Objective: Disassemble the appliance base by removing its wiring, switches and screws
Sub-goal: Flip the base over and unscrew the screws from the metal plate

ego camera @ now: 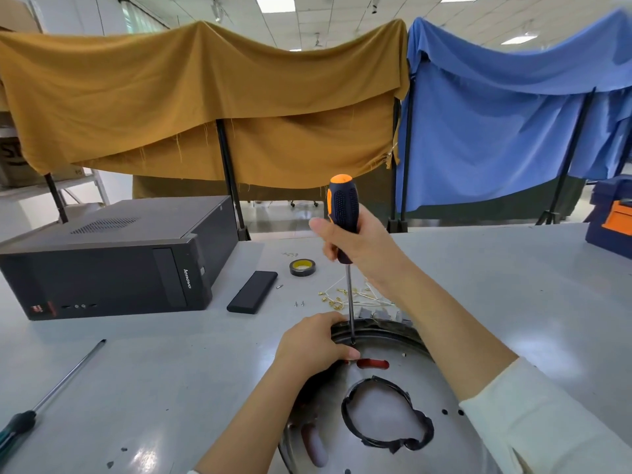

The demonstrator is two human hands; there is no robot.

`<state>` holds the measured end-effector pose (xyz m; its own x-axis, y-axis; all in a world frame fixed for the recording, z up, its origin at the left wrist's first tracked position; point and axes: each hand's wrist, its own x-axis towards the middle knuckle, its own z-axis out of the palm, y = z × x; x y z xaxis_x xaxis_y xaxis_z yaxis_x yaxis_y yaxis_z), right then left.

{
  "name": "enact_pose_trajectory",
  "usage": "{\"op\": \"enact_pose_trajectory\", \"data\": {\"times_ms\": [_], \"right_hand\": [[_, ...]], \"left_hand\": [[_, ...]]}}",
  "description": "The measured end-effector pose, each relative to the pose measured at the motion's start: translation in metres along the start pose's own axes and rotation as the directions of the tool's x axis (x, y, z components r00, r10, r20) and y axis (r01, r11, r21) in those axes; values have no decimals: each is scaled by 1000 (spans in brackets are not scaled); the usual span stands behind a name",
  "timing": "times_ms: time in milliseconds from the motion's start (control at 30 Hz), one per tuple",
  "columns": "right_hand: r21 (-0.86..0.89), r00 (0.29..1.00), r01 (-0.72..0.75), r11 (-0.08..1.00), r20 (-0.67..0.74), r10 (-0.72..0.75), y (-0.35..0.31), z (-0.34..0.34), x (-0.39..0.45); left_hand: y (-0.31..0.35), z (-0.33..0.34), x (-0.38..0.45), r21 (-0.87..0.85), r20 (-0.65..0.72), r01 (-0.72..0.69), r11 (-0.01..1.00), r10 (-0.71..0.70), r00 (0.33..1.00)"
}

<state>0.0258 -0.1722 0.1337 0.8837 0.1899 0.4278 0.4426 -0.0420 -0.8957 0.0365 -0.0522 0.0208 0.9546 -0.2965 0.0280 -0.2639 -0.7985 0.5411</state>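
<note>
We're working on the appliance base [386,405] at the bottom centre of the frame, left hand [313,340] gripping its rim, right hand [355,244] clamped around the screwdriver [343,217] with the tip sitting in a rim screw. Loose wires [349,295] and screws [299,303] are lying just above, so probably midway. Tabletop [496,285] is looking roomy on the right; computer case [113,258] is crowding the left.

round silvery appliance base [403,381] flat on the table, black-rimmed, red slot, ragged black-edged central opening
</note>
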Motion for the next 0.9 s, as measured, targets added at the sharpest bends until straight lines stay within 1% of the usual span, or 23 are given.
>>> {"op": "enact_pose_trajectory", "data": {"times_ms": [33, 67, 100, 133, 167, 200, 233, 267, 300, 333, 367, 400, 433, 467, 533, 633, 700, 767, 800, 833, 900], "right_hand": [[-67, 989, 41, 997, -139, -50, 3, 5, -2], [-84, 958, 75, 994, -270, -95, 7, 11, -4], [-63, 920, 107, 992, -373, -123, 9, 16, -7], [-47, 886, 137, 990, -440, -143, 11, 20, -8], [-56, 868, 145, 988, -473, -154, 11, 23, -8], [-68, 869, 136, 988, -471, -152, 10, 24, -7], [-47, 891, 124, 991, -435, -132, 8, 23, -6], [16, 929, 107, 994, -358, -94, 6, 21, -5], [115, 974, 77, 990, -221, -50, 3, 18, -3], [199, 999, 24, 980, -40, -16, 1, 16, -1], [242, 991, -38, 969, 134, 5, -1, 14, 1], [240, 968, -71, 968, 249, 10, -2, 13, 2], [217, 957, -72, 973, 291, 6, -2, 14, 2], [183, 962, -49, 982, 272, -3, -2, 14, 3], [115, 989, 15, 993, 142, -31, 0, 15, 1], [6, 999, 36, 999, -11, -36, 1, 16, -5], [-87, 987, 107, 990, -114, -116, 3, 19, -10], [-145, 952, 178, 973, -224, -208, 6, 23, -14], [-128, 940, 187, 974, -266, -216, 7, 24, -15], [-76, 936, 184, 980, -292, -199, 7, 26, -15], [51, 946, 159, 986, -295, -137, 8, 25, -14]], "left_hand": [[0, 0, 0, -2, 1, 1, 1000, -1, 1000], [-1, 0, 0, -4, 1, 0, 1000, 0, 1000], [-1, 1, 0, -6, 2, -1, 1000, 1, 1000], [-1, 1, 0, -7, 4, 0, 1000, 0, 1000], [-1, 1, 0, -8, 5, 2, 1000, -2, 1000], [-2, 2, 0, -7, 5, 4, 1000, -4, 1000], [-2, 2, 0, -4, 4, 5, 1000, -5, 1000], [-1, 2, 0, 0, 1, 4, 1000, -4, 1000], [-1, 2, 0, 3, -1, 2, 1000, -2, 1000], [-1, 2, 1, 4, -1, -1, 1000, 1, 1000], [-1, 1, 1, 4, -1, -2, 1000, 2, 1000], [-1, 1, 1, 2, -1, -3, 1000, 3, 1000], [-1, 1, 1, 0, -3, -3, 1000, 3, 1000], [-1, 1, 1, -2, -5, -2, 1000, 2, 1000], [-2, 1, 1, -3, -9, 3, 1000, -3, 1000], [-2, 2, 1, -7, -6, 8, 1000, -8, 1000], [-2, 2, 1, -16, -2, 8, 1000, -8, 1000], [-2, 2, 1, -20, -1, 9, 1000, -9, 1000], [-2, 2, 0, -19, -1, 9, 1000, -9, 1000], [-2, 2, 0, -19, -1, 7, 1000, -7, 1000], [-2, 1, 0, -20, -1, 4, 1000, -4, 1000]]}}
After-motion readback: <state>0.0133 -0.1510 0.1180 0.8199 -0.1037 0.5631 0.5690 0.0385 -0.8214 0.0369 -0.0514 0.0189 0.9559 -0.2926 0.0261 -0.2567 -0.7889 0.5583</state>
